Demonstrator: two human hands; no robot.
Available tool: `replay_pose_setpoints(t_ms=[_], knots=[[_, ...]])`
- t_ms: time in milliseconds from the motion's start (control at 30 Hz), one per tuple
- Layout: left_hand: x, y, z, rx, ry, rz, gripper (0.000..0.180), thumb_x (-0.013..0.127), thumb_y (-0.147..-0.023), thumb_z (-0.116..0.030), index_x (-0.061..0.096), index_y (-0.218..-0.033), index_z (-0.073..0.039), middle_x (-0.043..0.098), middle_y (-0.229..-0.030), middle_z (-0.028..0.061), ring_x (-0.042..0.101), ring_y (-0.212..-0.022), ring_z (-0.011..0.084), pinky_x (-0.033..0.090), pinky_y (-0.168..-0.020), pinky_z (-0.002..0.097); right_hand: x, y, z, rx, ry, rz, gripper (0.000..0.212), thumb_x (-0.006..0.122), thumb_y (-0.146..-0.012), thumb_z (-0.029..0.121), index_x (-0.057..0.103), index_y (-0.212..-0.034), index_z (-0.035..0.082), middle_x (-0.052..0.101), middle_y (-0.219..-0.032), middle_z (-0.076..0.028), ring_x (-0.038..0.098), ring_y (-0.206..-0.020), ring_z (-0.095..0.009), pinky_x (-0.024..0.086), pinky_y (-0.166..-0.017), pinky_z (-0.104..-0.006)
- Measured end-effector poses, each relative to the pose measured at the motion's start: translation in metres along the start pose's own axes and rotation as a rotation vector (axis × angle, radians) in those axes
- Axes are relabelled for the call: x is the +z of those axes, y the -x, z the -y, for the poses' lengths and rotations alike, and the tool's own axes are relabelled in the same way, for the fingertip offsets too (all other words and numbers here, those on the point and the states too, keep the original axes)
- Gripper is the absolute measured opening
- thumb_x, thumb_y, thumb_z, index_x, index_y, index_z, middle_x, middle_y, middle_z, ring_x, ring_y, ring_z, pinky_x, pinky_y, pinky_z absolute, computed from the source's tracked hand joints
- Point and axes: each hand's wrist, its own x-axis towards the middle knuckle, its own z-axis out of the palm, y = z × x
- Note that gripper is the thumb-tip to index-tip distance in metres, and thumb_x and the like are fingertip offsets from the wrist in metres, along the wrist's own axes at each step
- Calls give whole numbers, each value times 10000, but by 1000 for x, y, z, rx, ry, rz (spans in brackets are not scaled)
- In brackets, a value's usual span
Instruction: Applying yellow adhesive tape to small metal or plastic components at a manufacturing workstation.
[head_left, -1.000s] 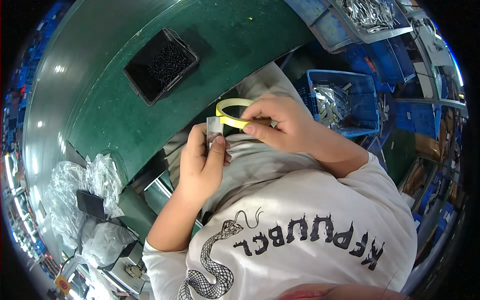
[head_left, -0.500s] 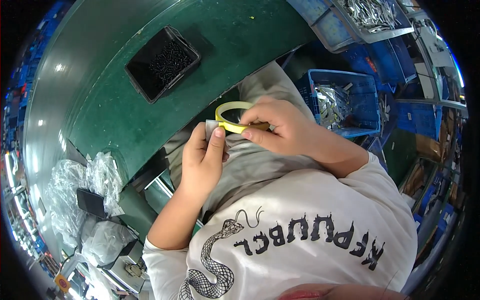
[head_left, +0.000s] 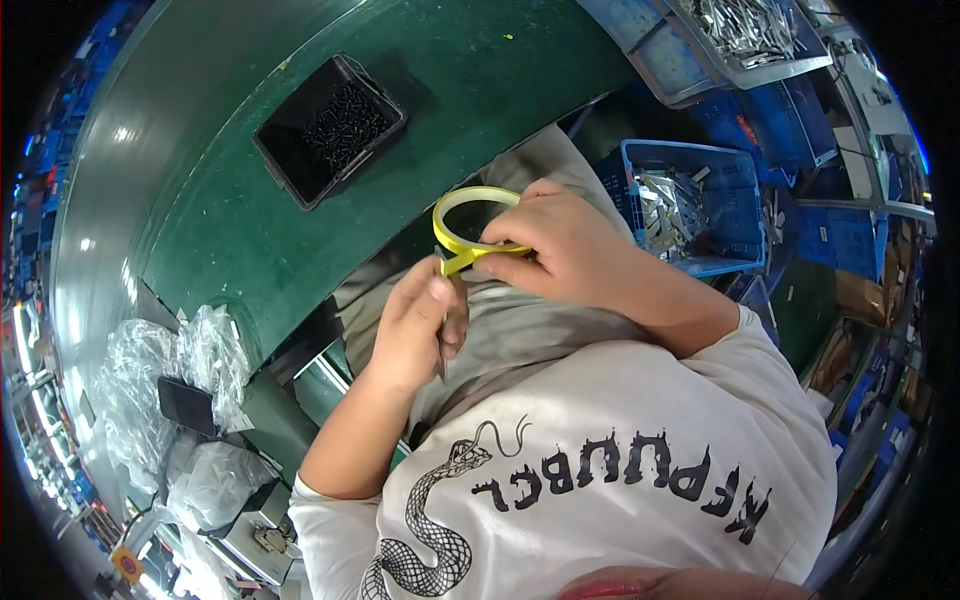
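Note:
Just beyond my lap, my right hand [head_left: 568, 246] grips a roll of yellow tape [head_left: 441, 223], thumb below and fingers curled over its right side. A short strip of the tape runs from the roll to a thin, flat grey piece [head_left: 443, 366] pinched in my left hand [head_left: 412, 328]. That piece is seen almost edge-on, its lower end poking out under my fingers. The tape's end meets its top by my left thumb. Most of the grey piece is hidden by my fingers.
On the green table stands a black bin [head_left: 330, 130] of small black parts. Clear plastic bags [head_left: 135, 375] and a dark phone-like slab [head_left: 186, 405] lie at left. At right are a blue crate [head_left: 735, 215] of flat metal pieces and a grey tray [head_left: 790, 68] of metal strips.
My left hand has turned the grey piece from face-on to nearly edge-on and moved slightly down. The tape roll has tilted up, showing a rounder ring.

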Motion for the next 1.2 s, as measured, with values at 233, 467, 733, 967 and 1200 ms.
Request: replay_pose_setpoints(t_ms=[233,467,733,967,1200], knots=[[17,-6,-9,132,-242,-291,149,560,-979,-44,517,-1122,-29,558,-850,14,497,-602,65,414,-494,219,-17,1,-4,26,6,44,200,766,-817,228,673,-917,81,630,-675,-17,567,-571,-205,419,-724,-339],[9,-3,-2,151,-386,-324,178,551,-1014,-143,582,-1129,-12,633,-913,22,559,-729,72,468,-598,212,-12,3,-5,-50,67,8,209,757,-824,231,683,-950,81,657,-740,-18,594,-625,-212,431,-753,-342],[12,-2,0,287,-454,-358,165,532,-1023,-148,583,-1084,-3,652,-917,40,568,-698,71,469,-601,206,-13,1,0,-58,38,21,222,746,-834,234,683,-971,71,651,-751,-32,583,-641,-227,432,-761,-343],[21,-6,-3,358,-468,-383,333,695,-849,74,479,-1088,-11,610,-885,62,566,-614,81,467,-524,206,-8,2,-4,-67,-5,6,235,738,-845,228,675,-988,53,645,-744,-30,549,-605,-217,424,-766,-348],[9,-7,2,427,-638,-419,387,691,-845,77,463,-1146,-9,646,-913,111,655,-659,133,521,-541,234,-9,1,-1,-33,-37,70,260,738,-845,215,667,-1019,35,648,-752,-39,529,-579,-212,412,-743,-344]])
